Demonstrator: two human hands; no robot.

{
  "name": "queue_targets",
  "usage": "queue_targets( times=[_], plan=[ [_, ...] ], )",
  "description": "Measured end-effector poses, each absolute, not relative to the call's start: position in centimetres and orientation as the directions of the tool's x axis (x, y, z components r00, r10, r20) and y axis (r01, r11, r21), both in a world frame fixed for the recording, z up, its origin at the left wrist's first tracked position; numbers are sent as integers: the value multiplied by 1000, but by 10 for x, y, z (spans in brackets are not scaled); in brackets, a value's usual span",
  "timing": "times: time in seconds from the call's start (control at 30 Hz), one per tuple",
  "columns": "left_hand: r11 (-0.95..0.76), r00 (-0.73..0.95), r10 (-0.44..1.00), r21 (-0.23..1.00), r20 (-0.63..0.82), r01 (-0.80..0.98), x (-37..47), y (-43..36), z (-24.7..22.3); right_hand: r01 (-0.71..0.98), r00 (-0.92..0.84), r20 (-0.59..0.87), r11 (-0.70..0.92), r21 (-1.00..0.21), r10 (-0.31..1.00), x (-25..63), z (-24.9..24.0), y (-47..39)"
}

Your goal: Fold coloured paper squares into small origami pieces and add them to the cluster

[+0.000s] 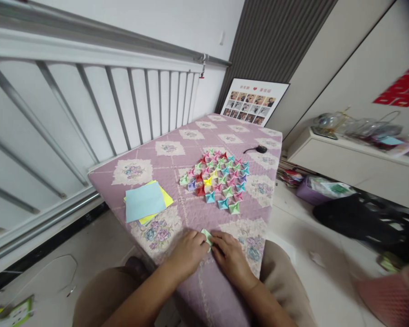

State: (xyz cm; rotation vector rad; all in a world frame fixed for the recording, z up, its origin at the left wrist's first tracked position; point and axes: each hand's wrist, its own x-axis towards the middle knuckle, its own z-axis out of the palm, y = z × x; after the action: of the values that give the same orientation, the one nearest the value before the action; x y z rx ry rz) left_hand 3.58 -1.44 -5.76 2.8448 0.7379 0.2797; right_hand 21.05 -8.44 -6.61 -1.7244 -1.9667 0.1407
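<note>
At the frame's lower centre I see the left hand [190, 253] and right hand [231, 258], fingers curled close, pinching green paper [206, 235]; folded pieces [218, 177] stand mid-frame, sheets [145, 201] centre-left.

pale green paper [207, 236], light blue sheet [145, 201], mauve floral-patched tablecloth [191, 219], multicoloured folded pieces [217, 187]
</note>
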Motion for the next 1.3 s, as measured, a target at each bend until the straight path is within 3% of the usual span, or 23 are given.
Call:
queue_targets(
  times=[0.23,0.73,1.3],
  plan=[
    [-783,859,499,484,112,392,29,20,-46,897,-43,273,158,-414,961,206,-61,-73],
    [-790,856,495,488,151,371,23,24,-60,869,-77,252,189,-457,965,208,-61,-75],
    [-791,806,548,453,224,412,20,11,-58,915,-52,229,138,-379,972,203,-59,-76]
  ],
)
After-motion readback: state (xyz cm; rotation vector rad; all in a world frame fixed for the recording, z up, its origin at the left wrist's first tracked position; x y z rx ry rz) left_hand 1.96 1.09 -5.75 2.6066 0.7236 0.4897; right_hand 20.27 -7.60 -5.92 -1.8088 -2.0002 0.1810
